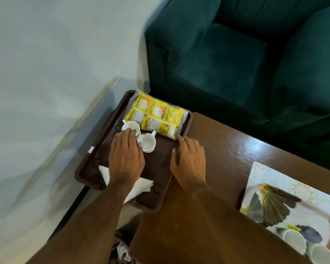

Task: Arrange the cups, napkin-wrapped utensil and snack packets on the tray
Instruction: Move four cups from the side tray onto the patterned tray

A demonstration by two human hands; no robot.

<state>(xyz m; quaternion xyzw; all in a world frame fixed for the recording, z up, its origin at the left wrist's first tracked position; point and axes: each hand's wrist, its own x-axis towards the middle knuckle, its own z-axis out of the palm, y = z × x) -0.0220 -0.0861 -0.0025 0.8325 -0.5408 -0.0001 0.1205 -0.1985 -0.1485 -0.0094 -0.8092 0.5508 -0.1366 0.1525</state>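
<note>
A dark brown tray [88, 174] overhangs the left end of a brown table. At its far end lie yellow snack packets [158, 116]. Two white cups stand mid-tray: one [130, 127] farther off, one [148, 142] nearer with its handle pointing away. My left hand [126, 157] lies flat over the tray, fingertips touching the farther cup and thumb by the nearer one. A white napkin-wrapped utensil [141, 185] rests at the tray's near end, partly hidden under my left wrist. My right hand [189, 159] rests on the tray's right rim, fingers spread, holding nothing.
The brown table [227, 149] runs to the right. A patterned white tray [271, 180] at the lower right holds two more white cups [295, 241]. A dark green sofa [236, 54] stands behind the table. Pale floor lies to the left.
</note>
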